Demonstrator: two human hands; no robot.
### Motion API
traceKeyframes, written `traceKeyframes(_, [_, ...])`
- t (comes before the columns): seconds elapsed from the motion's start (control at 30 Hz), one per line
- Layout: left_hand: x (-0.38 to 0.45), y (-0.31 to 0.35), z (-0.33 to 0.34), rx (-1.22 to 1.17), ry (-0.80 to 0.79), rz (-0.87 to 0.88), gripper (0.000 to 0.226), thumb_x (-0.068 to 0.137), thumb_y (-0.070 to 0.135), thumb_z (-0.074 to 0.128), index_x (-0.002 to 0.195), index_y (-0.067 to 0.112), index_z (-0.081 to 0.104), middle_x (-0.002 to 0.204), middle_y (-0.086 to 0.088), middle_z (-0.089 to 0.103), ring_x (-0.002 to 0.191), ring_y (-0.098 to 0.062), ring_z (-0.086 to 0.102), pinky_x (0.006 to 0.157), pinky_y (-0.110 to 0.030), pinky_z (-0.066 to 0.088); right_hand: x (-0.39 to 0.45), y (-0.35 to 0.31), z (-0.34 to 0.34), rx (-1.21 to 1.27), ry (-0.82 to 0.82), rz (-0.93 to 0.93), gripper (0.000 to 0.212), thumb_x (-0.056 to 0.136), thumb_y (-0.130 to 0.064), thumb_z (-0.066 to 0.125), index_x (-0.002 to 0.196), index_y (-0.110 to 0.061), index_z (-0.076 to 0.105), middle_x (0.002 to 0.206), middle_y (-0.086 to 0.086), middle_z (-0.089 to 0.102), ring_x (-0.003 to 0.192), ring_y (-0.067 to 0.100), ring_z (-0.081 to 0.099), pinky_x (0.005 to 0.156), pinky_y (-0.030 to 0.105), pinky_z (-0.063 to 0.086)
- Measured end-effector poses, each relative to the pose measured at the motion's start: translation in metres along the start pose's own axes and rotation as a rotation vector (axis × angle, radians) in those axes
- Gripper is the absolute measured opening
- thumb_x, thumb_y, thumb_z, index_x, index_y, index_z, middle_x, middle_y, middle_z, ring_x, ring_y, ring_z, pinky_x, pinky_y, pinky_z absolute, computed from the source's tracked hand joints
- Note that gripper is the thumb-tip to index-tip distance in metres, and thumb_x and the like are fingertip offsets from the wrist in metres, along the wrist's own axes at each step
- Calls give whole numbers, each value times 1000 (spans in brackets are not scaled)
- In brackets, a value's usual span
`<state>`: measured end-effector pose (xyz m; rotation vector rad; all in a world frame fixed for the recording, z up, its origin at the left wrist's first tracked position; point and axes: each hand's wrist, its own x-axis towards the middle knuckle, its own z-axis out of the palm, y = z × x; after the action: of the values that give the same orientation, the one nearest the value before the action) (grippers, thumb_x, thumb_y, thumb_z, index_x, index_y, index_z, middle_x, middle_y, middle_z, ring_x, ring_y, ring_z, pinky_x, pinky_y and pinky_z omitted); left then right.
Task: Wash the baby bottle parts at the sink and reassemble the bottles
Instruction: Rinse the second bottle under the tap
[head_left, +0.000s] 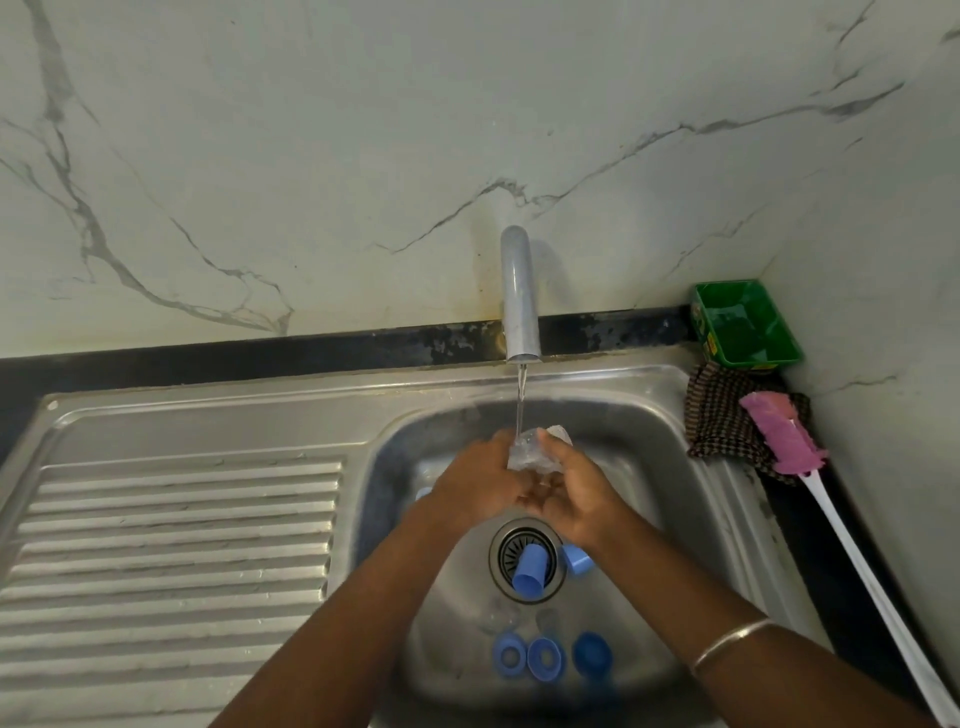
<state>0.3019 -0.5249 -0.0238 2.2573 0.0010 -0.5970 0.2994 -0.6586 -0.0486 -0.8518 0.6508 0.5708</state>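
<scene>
both hands (524, 486) – fingers grasping clear bottle part (530, 454) | part blurred – shape unclear

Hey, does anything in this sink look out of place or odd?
Yes: a blue cap lies tipped on its side right on the drain strainer, where it could slow draining. Other blue parts are scattered in the basin.

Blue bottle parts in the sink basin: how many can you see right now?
5 clearly: blue cap on the drain, another right of it, two rings and a darker cap nearest the camera. A blue sliver under the left hand may be a sixth.
</scene>
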Motion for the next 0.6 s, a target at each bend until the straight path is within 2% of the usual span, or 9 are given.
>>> traceKeyframes(0.1, [5,-5,-1,107,24,51,35,83,31,74,114,20,64,109,1,69,100,-18,65,79,-26,51,-3,3,-2,-200,19,-182,20,92,-19,69,110,-13,64,106,15,73,84,24,73,67,38,58])
traceKeyframes(0.17, [6,-6,2,96,33,42,40,80,28,79,115,18,66,111,1,70,102,-17,65,85,-31,53,-4,4,-3,-431,24,-362,26,87,-13,75,110,-20,65,110,9,73,94,22,73,73,37,60])
traceKeyframes(0.2, [5,-7,4,65,39,21,43,79,25,80,119,17,65,113,0,70,103,-18,66,91,-36,53,-4,4,-3,-601,35,-469,30,84,-13,78,109,-26,67,107,1,73,97,18,71,79,37,60])
traceKeyframes(0.27, [3,-10,8,-17,59,-20,40,82,19,77,120,16,65,113,-2,71,104,-19,66,95,-40,53,-5,3,-2,-894,20,-647,40,79,-15,82,104,-42,65,99,-17,73,96,2,68,84,22,55])
traceKeyframes(0.33, [-2,-17,10,-101,83,-46,35,83,15,74,117,20,65,111,0,71,104,-17,66,94,-38,53,-6,0,0,-1056,-24,-725,45,76,-18,84,102,-48,63,97,-25,70,95,-7,65,81,10,48])
traceKeyframes(0.43, [-10,-26,10,-188,104,-95,39,85,23,73,122,25,62,114,8,68,103,-13,66,85,-33,56,-5,-4,2,-1190,-63,-759,43,77,-25,83,103,-52,61,97,-24,69,95,-7,64,80,8,46])
traceKeyframes(0.47, [-12,-28,10,-214,119,-111,36,86,24,72,120,26,61,112,11,67,100,-11,65,84,-35,57,-4,-4,3,-1204,-55,-773,41,78,-27,82,103,-51,61,97,-24,69,93,-6,64,79,9,47])
traceKeyframes(0.53, [-15,-32,9,-262,161,-138,30,87,24,72,113,31,58,106,17,63,98,-5,64,89,-41,57,-1,-5,6,-1222,50,-801,34,82,-30,79,110,-40,62,98,-18,69,91,-1,63,79,16,49])
traceKeyframes(0.6, [-17,-34,9,-284,185,-162,40,89,26,71,126,28,56,113,14,62,107,-8,62,96,-41,54,0,-7,7,-1260,193,-781,33,85,-33,76,114,-27,61,101,-9,67,91,9,62,78,23,48])
